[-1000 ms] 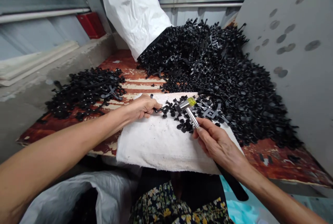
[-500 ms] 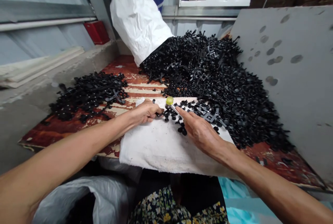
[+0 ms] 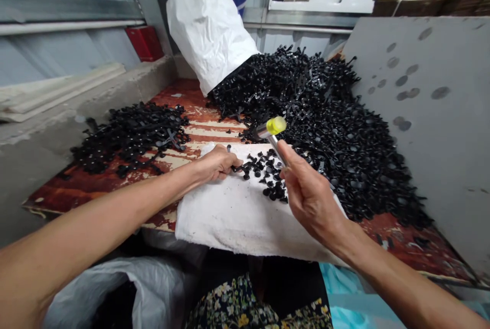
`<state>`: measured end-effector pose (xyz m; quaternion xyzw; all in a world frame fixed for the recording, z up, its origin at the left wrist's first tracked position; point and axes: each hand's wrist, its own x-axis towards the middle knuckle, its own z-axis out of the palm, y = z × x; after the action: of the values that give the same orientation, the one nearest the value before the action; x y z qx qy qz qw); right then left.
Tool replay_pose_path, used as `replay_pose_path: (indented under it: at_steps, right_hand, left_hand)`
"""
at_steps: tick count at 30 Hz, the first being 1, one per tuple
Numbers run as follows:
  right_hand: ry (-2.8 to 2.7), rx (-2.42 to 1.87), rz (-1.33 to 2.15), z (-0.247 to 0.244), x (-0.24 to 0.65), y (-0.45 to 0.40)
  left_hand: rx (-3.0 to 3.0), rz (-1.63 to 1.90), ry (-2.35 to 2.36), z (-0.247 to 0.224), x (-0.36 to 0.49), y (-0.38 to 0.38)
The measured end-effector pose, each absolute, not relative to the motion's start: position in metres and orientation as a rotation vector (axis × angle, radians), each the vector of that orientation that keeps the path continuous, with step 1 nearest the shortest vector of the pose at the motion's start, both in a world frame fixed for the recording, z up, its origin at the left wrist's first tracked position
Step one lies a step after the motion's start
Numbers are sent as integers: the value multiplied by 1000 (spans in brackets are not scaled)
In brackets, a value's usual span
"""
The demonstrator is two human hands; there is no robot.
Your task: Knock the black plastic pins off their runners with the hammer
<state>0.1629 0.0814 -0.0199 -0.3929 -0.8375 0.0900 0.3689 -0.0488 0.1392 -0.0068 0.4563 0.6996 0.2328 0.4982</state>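
My right hand point(image 3: 306, 183) is wrapped round the metal handle of a small mallet point(image 3: 276, 126) with a yellow face, raised above the cloth. On the left part of the white cloth point(image 3: 229, 217), my left hand point(image 3: 219, 163) pinches a small black part point(image 3: 236, 168) between its fingers. Several loose black pieces point(image 3: 273, 183) are scattered on the cloth between both hands. A large heap of black parts point(image 3: 329, 109) rises behind and to the right, and a smaller pile point(image 3: 133, 137) sits on the left.
A white sack point(image 3: 210, 33) leans at the back over the heap. The worn red board point(image 3: 92, 186) carries everything, with a grey panel point(image 3: 432, 130) on its right. An open bag point(image 3: 153, 288) stands below the left edge, and a red box point(image 3: 144, 43) is back left.
My right hand has lifted the mallet up and to the right, off the pieces near my left hand. My left hand has barely moved.
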Motion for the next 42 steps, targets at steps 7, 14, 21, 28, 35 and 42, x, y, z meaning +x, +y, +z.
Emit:
replay_pose_path:
  at_steps: [7,14,21,28,35,42]
  right_hand:
    - [-2249,-1084,268,-25,162,80]
    - [-2318,-1137,295,-22,164,81]
    - [-2375,-1131,366,-15,163,78]
    - [-2058,-1263,502,-12,194,47]
    - [-1973,-1348,694,-28,210,19]
    - [-1765,-1417,873,-34,216,16]
  left_hand:
    - [1075,571,1716,-9,-46,140]
    - [1027,551,1709,-5,-44,136]
    - [1048,540,1718,-2,-43,137]
    - [1081,546,1468,20,-49,100]
    - [1529,300,1218,2,-30,70]
    - [1799,291,1137,-16,-28,81]
